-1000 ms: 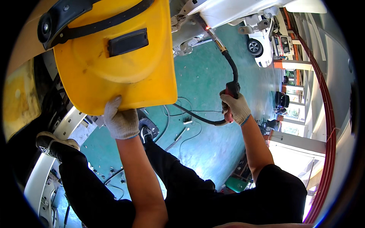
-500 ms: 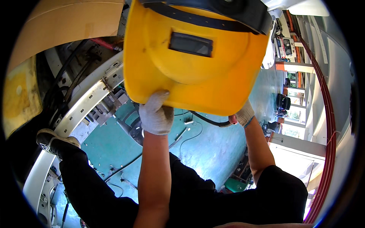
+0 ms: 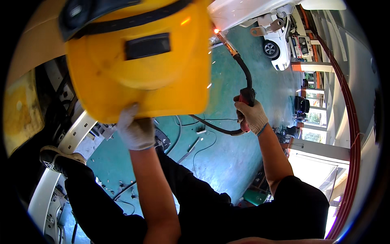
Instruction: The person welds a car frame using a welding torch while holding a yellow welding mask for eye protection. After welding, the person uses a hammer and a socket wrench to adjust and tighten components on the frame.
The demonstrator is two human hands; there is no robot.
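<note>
- Left hand (image 3: 136, 132), gloved, pinches the lower edge of a yellow welding mask (image 3: 140, 91).
- Right of the mask, the gloved right hand (image 3: 254, 116) wraps the red handle of a welding torch (image 3: 245, 71).
- Past the mask's upper right edge, the torch tip (image 3: 217, 31) glows near a white panel (image 3: 248, 11).
- From where I stand, a slack left grip could swing the mask into that tip; stray sparks could burn the bare forearms (image 3: 152, 183).

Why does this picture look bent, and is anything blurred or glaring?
Head view: fisheye distortion bends the red pipes; head view: the mask and left hand look smeared; head view: the torch tip glows orange, and the floor gleams.
</note>
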